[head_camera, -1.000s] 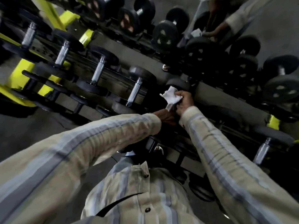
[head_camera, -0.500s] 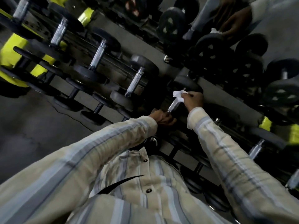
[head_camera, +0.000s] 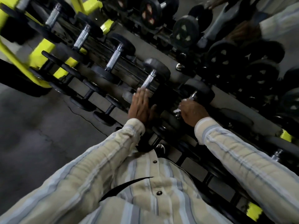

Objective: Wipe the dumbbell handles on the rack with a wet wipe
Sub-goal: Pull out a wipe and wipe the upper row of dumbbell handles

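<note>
A black rack [head_camera: 97,46] with yellow-green uprights carries rows of black dumbbells with chrome handles. My right hand [head_camera: 192,111] is curled round the chrome handle [head_camera: 193,95] of one dumbbell in the top row. A small white bit of the wet wipe [head_camera: 176,111] shows under its fingers. My left hand [head_camera: 140,105] lies flat with straight fingers, its fingertips at the lower end of the neighbouring dumbbell's handle [head_camera: 148,80]. Both sleeves are striped beige and blue.
More dumbbells with chrome handles [head_camera: 114,59] run up to the left. Larger black dumbbells [head_camera: 226,60] fill the right. Another person's sleeve and hand [head_camera: 242,31] are at the top right. Grey floor [head_camera: 40,126] lies to the left.
My right hand has slid down and closed round the handle, hiding most of the wipe. My left hand has opened and moved left to the neighbouring dumbbell. The view has moved closer.
</note>
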`<state>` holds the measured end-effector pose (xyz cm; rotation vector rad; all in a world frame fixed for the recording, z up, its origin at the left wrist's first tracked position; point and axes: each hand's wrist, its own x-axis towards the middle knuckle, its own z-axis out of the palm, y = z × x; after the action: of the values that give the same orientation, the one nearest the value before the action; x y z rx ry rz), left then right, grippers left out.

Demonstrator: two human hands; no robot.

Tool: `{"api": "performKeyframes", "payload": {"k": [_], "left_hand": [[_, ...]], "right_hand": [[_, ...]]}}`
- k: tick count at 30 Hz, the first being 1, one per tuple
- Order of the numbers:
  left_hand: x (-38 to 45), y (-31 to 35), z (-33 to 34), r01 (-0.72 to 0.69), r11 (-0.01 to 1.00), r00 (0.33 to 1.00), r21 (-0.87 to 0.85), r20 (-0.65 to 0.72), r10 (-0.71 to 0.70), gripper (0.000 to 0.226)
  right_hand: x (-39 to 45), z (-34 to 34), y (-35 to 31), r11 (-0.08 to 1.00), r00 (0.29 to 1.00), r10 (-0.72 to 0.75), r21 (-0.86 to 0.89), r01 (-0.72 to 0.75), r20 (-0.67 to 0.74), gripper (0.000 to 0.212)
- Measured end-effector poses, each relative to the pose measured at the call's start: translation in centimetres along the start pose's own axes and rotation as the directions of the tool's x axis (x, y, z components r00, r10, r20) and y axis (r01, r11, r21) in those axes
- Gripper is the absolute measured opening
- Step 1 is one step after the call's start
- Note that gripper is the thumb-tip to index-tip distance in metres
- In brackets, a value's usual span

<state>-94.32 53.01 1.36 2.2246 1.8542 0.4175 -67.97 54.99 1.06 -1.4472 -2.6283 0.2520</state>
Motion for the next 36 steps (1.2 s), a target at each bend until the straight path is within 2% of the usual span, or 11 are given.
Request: {"api": "performKeyframes", "payload": {"k": [3,6,10,13,17,22,28,30,32,33,36], "left_hand": [[0.7,-1.6,-0.4,0.192,0.981,0.976,0.029,0.097,-0.194,0.077],[1.1,-2.8,0.6,0.223,0.969,0.965,0.110,0.117,-0.236,0.076],[1.1,-2.9,1.2,0.255,0.956,0.955,0.144,0.116,-0.272,0.079],[1.1,-2.3,1.3,0.295,0.944,0.943,0.148,0.112,-0.313,0.080],[0.9,-2.4,1.6,0.294,0.944,0.949,0.151,0.072,-0.307,0.083],[1.1,-2.8,2.2,0.283,0.952,0.956,0.119,0.045,-0.290,0.084],[1.1,-3.0,2.4,0.283,0.950,0.955,0.133,0.050,-0.292,0.084],[1.0,-3.1,2.6,0.276,0.951,0.958,0.138,0.044,-0.284,0.083],[1.1,-3.2,2.8,0.269,0.953,0.960,0.136,0.037,-0.276,0.081],[1.1,-3.2,2.8,0.270,0.953,0.960,0.134,0.033,-0.277,0.080],[1.1,-3.0,2.8,0.277,0.951,0.959,0.133,0.025,-0.283,0.080]], "right_hand": [[-1.1,0.0,-1.0,0.998,0.997,-0.047,0.039,0.044,0.067,0.045],[-1.2,-1.6,-1.8,0.997,0.978,-0.069,-0.002,0.071,0.199,0.070],[-1.5,-2.5,-1.6,0.967,0.896,-0.117,-0.157,0.201,0.428,0.084],[-1.8,-3.3,-2.1,0.976,0.888,-0.108,-0.123,0.181,0.447,0.100],[-1.9,-3.7,-2.0,0.973,0.904,-0.143,-0.111,0.203,0.402,0.091],[0.0,-5.1,1.1,0.986,0.937,0.142,-0.134,-0.103,0.318,0.082],[-1.2,-3.5,-3.1,0.996,0.910,-0.057,-0.044,0.082,0.410,0.082],[-0.6,-3.7,-1.6,0.995,0.929,0.064,-0.093,-0.032,0.365,0.089],[-0.5,-3.8,-0.8,0.971,0.911,0.232,-0.142,-0.193,0.341,0.094],[-0.7,-3.4,-1.1,0.966,0.906,0.250,-0.146,-0.211,0.342,0.092],[-1.7,-2.9,-2.4,1.000,0.936,0.028,0.001,-0.030,0.350,0.074]]}}
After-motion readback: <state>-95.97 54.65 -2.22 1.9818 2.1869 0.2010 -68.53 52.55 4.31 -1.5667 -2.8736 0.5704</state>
